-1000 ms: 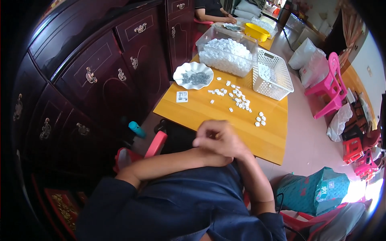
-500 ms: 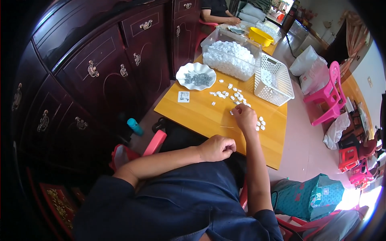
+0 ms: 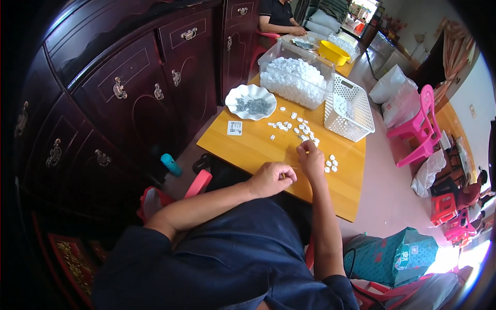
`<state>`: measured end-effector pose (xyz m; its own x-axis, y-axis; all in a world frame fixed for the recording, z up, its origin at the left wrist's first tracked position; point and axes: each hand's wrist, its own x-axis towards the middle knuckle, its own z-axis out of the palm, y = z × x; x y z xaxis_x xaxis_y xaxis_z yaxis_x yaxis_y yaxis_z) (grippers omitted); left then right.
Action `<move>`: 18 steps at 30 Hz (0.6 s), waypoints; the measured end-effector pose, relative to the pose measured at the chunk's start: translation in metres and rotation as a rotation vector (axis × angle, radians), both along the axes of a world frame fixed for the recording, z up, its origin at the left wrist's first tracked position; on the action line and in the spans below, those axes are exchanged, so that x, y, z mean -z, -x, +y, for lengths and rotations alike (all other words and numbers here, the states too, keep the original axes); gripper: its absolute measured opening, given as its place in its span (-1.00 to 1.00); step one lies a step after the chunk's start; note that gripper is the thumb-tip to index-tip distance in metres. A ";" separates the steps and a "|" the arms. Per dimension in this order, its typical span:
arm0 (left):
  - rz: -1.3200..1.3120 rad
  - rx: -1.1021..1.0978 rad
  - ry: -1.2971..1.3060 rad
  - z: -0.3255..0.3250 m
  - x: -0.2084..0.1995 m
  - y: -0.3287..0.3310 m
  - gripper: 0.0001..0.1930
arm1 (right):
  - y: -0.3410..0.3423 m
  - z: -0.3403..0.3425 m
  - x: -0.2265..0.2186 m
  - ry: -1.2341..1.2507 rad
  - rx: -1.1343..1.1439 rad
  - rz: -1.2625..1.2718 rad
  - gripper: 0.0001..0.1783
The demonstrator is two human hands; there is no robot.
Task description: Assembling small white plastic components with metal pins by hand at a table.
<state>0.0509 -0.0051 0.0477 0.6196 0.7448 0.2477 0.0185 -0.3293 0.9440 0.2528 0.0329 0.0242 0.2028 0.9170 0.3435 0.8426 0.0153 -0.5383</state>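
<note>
My left hand (image 3: 271,180) is curled at the near edge of the wooden table (image 3: 248,147); what lies in its fingers, if anything, I cannot make out. A thin pale stick (image 3: 295,167) shows beside its fingertips. Farther right, my right hand (image 3: 311,160) is over the table with thumb and fingers pinched together, and anything between them is too small to name. Just beyond its fingertips lie several loose small white plastic pieces (image 3: 281,125) with dark marks. A smaller group of white pieces (image 3: 331,164) is at its right.
A scalloped white dish (image 3: 233,106) holds small grey pieces, near a white printed card (image 3: 234,128). Behind stand a clear bin (image 3: 328,64) full of white pieces, a perforated white basket (image 3: 361,133) and a yellow basin (image 3: 334,52). Another person (image 3: 277,19) sits at the far end.
My left hand has moved slightly forward and left, toward the thin stick, part of which it now hides. My right hand has drawn a little nearer and left, fingers still pinched.
</note>
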 end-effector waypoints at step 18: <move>-0.085 -0.024 0.150 0.031 -0.004 0.018 -0.89 | 0.040 -0.089 -0.011 0.109 -0.316 1.010 -0.77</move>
<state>0.0328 0.0258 0.0521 0.5830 0.7915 0.1837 -0.0579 -0.1850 0.9810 0.2130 -0.0564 0.0353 0.0953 0.9935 0.0615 -0.0290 0.0646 -0.9975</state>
